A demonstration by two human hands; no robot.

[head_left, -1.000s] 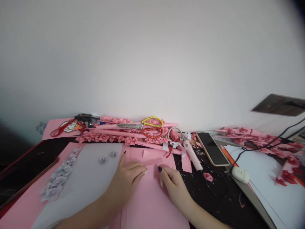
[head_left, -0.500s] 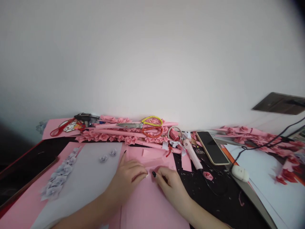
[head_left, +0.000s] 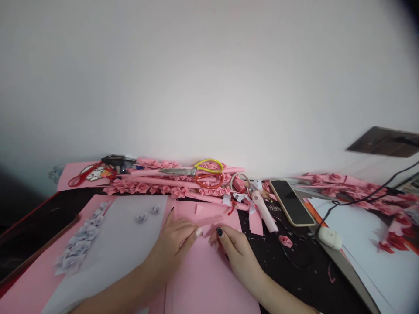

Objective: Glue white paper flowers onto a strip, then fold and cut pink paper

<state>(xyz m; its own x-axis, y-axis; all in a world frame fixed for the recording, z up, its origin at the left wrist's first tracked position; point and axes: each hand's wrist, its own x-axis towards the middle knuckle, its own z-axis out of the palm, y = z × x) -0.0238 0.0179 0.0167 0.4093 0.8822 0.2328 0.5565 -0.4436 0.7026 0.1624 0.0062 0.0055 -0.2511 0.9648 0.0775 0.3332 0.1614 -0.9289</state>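
Over a large pink sheet (head_left: 209, 279), my left hand (head_left: 176, 242) is closed, thumb against fingers, on a small pink paper strip (head_left: 209, 226). Its little finger sticks out. My right hand (head_left: 237, 253) is just to the right, thumb and curled fingers pressed together beside the strip. Its fingertips are blurred, and anything between them is hidden. Behind the hands lies another pink paper piece (head_left: 209, 210). To the left, white paper roses (head_left: 80, 244) and two loose ones (head_left: 142, 217) sit on a white sheet (head_left: 124, 248).
Scissors (head_left: 196, 171) lie on pink paper rose stems (head_left: 144, 187) along the wall. At right are a pink glue gun (head_left: 265, 211), a phone (head_left: 291, 203), a pink rose (head_left: 285, 240), a white case (head_left: 330, 237) and a black cable (head_left: 360, 201). A dark tray-like object (head_left: 36, 240) stands left.
My right hand has shifted slightly right, away from the left fingertips, and its thumb has turned up. My left thumb has come up against the fingers. The surrounding things stay put.
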